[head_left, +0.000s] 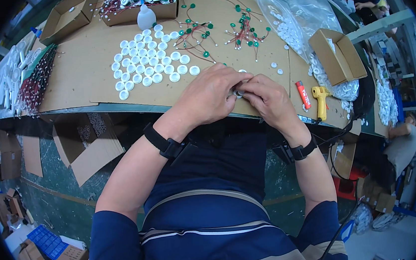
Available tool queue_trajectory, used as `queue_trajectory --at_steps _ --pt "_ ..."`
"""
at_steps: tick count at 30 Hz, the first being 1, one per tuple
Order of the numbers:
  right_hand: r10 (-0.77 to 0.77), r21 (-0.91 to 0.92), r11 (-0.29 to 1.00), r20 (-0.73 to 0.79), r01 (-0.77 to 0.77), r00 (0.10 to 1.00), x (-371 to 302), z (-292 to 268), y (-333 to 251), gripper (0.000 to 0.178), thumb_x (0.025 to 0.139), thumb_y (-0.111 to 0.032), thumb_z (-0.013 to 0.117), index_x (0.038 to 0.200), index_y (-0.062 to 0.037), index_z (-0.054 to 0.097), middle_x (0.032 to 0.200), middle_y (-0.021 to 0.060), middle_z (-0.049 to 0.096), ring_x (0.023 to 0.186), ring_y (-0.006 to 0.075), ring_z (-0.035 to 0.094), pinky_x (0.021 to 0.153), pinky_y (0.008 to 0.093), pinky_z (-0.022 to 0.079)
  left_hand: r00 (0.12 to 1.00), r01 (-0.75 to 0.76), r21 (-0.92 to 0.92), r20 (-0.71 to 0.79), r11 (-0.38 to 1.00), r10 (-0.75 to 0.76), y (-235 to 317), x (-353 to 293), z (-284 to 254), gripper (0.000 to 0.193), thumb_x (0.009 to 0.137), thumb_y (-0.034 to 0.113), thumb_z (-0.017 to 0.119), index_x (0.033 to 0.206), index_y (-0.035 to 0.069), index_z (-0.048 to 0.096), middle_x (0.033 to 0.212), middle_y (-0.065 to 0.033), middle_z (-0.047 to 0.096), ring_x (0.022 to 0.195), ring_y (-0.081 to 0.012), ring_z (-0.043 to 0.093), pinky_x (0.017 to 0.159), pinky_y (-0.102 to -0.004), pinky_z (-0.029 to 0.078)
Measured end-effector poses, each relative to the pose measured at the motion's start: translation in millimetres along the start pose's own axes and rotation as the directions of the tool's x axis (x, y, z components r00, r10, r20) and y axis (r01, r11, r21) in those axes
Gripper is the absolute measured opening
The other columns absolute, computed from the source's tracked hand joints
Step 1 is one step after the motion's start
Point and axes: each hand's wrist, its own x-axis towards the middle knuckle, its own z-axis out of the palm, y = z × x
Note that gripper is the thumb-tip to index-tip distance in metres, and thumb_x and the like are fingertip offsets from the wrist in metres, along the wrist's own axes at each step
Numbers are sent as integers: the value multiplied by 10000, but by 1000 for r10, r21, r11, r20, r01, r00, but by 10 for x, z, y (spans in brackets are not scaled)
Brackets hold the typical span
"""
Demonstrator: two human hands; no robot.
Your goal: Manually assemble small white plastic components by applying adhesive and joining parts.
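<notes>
The left grip [233, 91] and right grip [245, 92] hold a disc [238, 94] at the near edge of the tabletop [78, 80]; a bottle [146, 18] stands toward the far edge.

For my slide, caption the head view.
Left hand and right hand meet at a round part near white discs on a tan tabletop.

Smooth plast. discs [144, 60], matt cardbd tabletop [82, 67]

The person's forearms [131, 170] reach to the bench [86, 89]'s near edge, where left hand [212, 93] and right hand [268, 98] meet — fingers curled inward, fingertips [245, 87] pinching close together.
</notes>
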Motion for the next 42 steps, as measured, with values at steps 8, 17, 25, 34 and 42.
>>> queue_trajectory --at_steps 8,17,25,34,42 --pt "-3 -8 1000 29 3 1000 16 11 15 250 978 28 810 1219 -27 849 1100 137 779 1013 324 774 902 397 607 1000 7 -1 -5 1000 -7 12 5 -2 597 876 3 755 1472 41 749 1162 -148 794 1141 -362 713 1114 -468 552" --pt "-73 -100 992 6 73 997 -36 43 9 280 961 6 823 1233 -44 869 1103 130 780 1003 323 772 907 419 614 1000 -16 -3 -12 1000 16 -12 12 17 582 872 8 772 1453 39 763 1158 -137 802 1138 -355 724 1104 -465 558" --pt "-93 -41 995 -63 91 994 -32 42 42 241 956 13 810 1190 -24 861 1082 140 812 973 338 775 885 427 621 1000 12 7 1 1000 -12 49 13 -11 509 911 76 801 1420 78 790 1210 -142 802 1210 -356 712 1129 -481 560" --pt "61 -370 907 -358 -202 932 -76 -206 274 207 964 -5 800 1165 -12 852 1146 139 826 1084 366 760 966 449 614 968 58 247 -251 967 6 -4 -85 90 360 887 48 843 1244 89 813 1124 -81 781 1180 -320 699 1060 -480 538" --pt "-71 -515 850 -313 -107 947 -6 -212 394 185 962 -15 814 1143 -18 855 1222 123 820 1219 359 714 1050 456 589 937 -1 407 -320 914 143 64 -12 120 329 920 63 839 1246 99 820 1305 -79 783 1333 -315 680 1141 -498 505"
